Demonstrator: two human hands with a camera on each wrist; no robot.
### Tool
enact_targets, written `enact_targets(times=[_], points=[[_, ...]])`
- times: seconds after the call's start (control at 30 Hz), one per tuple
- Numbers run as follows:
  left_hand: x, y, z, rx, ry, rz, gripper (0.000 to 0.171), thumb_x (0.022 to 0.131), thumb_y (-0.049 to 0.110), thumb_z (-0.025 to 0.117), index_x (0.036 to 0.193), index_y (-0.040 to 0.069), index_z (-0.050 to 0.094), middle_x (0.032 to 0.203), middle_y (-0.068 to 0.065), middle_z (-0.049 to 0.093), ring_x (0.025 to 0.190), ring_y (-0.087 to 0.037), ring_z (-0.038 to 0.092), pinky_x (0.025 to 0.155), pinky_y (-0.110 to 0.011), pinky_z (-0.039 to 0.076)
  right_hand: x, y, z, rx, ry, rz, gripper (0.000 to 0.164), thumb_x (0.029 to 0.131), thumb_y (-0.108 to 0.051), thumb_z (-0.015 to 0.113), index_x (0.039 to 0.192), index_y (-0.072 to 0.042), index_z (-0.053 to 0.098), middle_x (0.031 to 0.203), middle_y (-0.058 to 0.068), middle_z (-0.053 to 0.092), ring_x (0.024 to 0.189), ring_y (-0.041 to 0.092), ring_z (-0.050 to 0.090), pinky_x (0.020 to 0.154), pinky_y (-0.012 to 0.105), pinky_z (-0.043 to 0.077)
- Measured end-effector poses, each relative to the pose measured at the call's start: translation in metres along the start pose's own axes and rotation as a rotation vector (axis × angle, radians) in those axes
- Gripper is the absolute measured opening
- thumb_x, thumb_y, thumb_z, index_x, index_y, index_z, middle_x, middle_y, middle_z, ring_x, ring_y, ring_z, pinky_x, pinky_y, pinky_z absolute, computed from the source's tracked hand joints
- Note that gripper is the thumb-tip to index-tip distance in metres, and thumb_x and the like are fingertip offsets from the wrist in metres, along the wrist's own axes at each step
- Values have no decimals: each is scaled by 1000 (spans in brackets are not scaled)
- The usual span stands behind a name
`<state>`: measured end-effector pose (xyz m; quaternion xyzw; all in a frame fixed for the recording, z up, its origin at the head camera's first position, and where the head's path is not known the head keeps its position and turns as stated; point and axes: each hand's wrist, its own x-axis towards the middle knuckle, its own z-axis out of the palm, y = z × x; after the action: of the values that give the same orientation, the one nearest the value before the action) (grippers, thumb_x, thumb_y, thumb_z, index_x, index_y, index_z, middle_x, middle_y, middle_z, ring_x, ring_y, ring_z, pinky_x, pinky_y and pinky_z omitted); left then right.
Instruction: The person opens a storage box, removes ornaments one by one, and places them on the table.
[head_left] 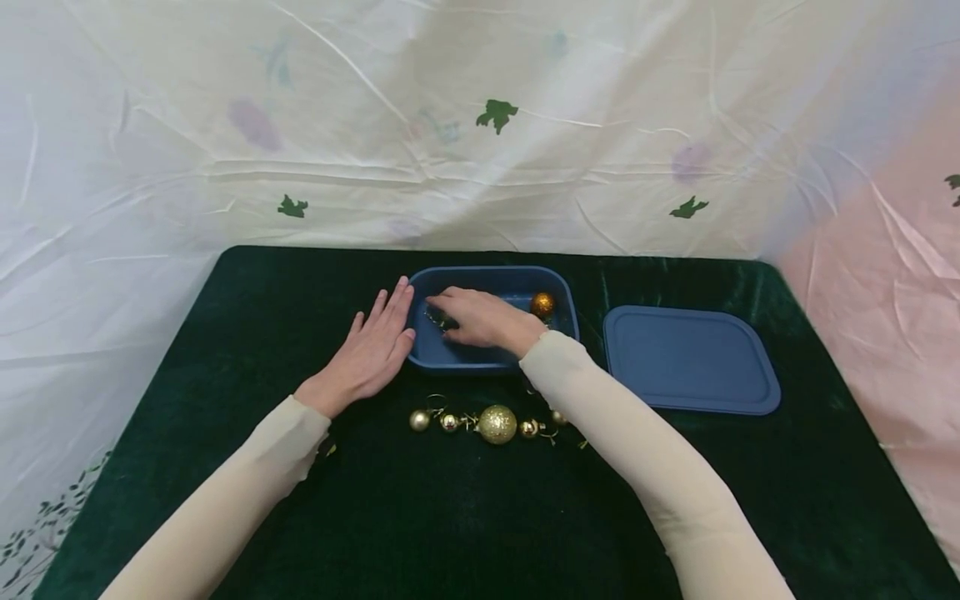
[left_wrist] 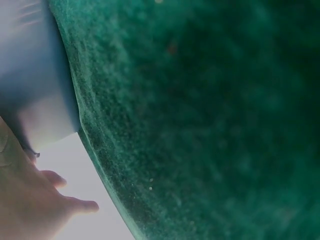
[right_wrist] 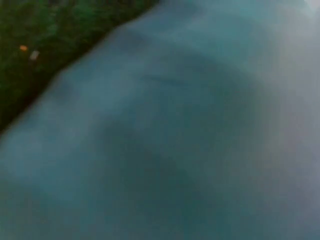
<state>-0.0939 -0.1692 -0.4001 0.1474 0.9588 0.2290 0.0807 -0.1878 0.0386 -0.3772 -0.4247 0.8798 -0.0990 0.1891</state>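
Observation:
My left hand (head_left: 369,354) lies with straight fingers along the left rim of a blue plastic box (head_left: 487,367). Inside the box, my right hand (head_left: 483,318) reaches down at the left end. Its thumb and fingers close around a small, dark gold Christmas bauble (head_left: 437,319), mostly hidden by them. An orange-gold bauble (head_left: 543,305) lies at the box's right end. In front of the box is a row of gold baubles with loops, the largest a glittery bauble (head_left: 497,424) in the middle. The right wrist view is blurred and shows no fingers.
A flat blue lid (head_left: 692,358) lies right of the box on the dark green tablecloth (head_left: 465,517). Part of a small gold thing (head_left: 330,450) shows beside the left sleeve. The right sleeve covers the row's right end. Pale patterned cloth hangs behind the table.

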Motion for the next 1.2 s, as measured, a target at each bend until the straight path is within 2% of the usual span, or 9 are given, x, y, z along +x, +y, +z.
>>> enact_targets(times=[0.3,0.63,0.77,0.9,1.2], points=[[1,0,0,4,-1,2,66,113,34,28,167,16,-5,173,1,-14,159,-38,-1,120,-72,7,-6,6,1,27,45,4,63,98,-23,73,154,-6,48,155,13,49,142,27,47,119,40,36],[1,-2,1,5,3,3,67,113,35,28,167,17,-6,173,2,-15,158,-39,-1,119,-73,7,-9,11,4,18,69,37,58,96,-33,76,146,-9,58,135,9,62,120,22,61,106,38,48],[2,-2,1,7,2,-3,67,113,35,28,167,17,-6,173,3,-15,159,-38,-1,119,-72,7,-12,13,3,42,87,37,44,98,-30,74,136,-10,66,125,7,67,112,20,64,100,38,51],[3,-2,1,1,-3,-5,67,113,35,28,167,17,-6,173,3,-16,159,-38,-1,120,-72,6,-16,16,1,80,110,39,33,101,-26,71,130,-11,70,123,5,69,112,19,64,99,38,52],[4,-3,-1,5,2,-10,68,112,36,29,167,17,-6,173,3,-15,159,-39,-1,119,-73,7,-32,16,-11,133,195,54,35,101,-28,70,131,-10,70,127,6,69,117,20,64,101,38,51]])
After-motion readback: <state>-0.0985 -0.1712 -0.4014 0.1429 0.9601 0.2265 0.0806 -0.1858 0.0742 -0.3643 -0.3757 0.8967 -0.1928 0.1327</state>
